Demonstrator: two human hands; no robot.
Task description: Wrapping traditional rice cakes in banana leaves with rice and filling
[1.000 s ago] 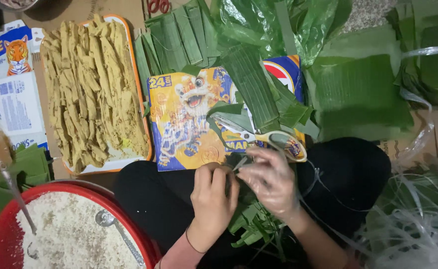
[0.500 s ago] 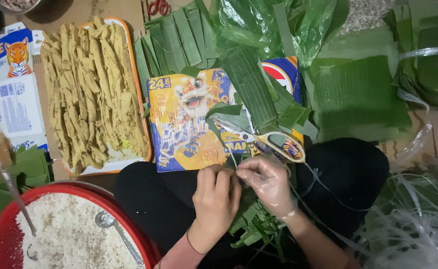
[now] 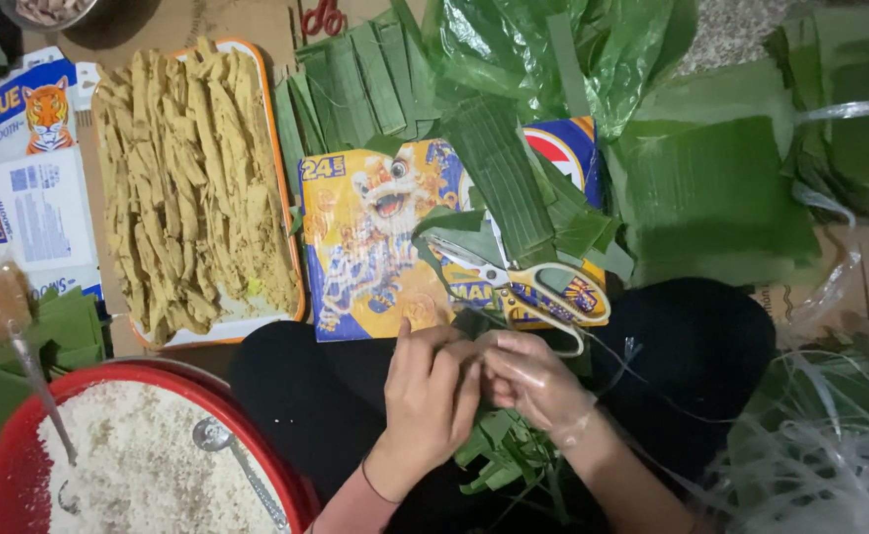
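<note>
the left hand (image 3: 425, 396) and right hand (image 3: 533, 381) are pressed together over the lap, fingers closed narrowly on a small leaf-wrapped bundle (image 3: 474, 351) that is mostly hidden between them — a thin plastic string (image 3: 642, 381) is seen trailing off to the right. cut leaf scraps (image 3: 504, 455) lie beneath. scissors (image 3: 543, 287) rest at the near edge of the printed cardboard (image 3: 365, 247), beside a tray of yellow strips (image 3: 192, 188). the wrap could spring open if the string slips from the pinch.
</note>
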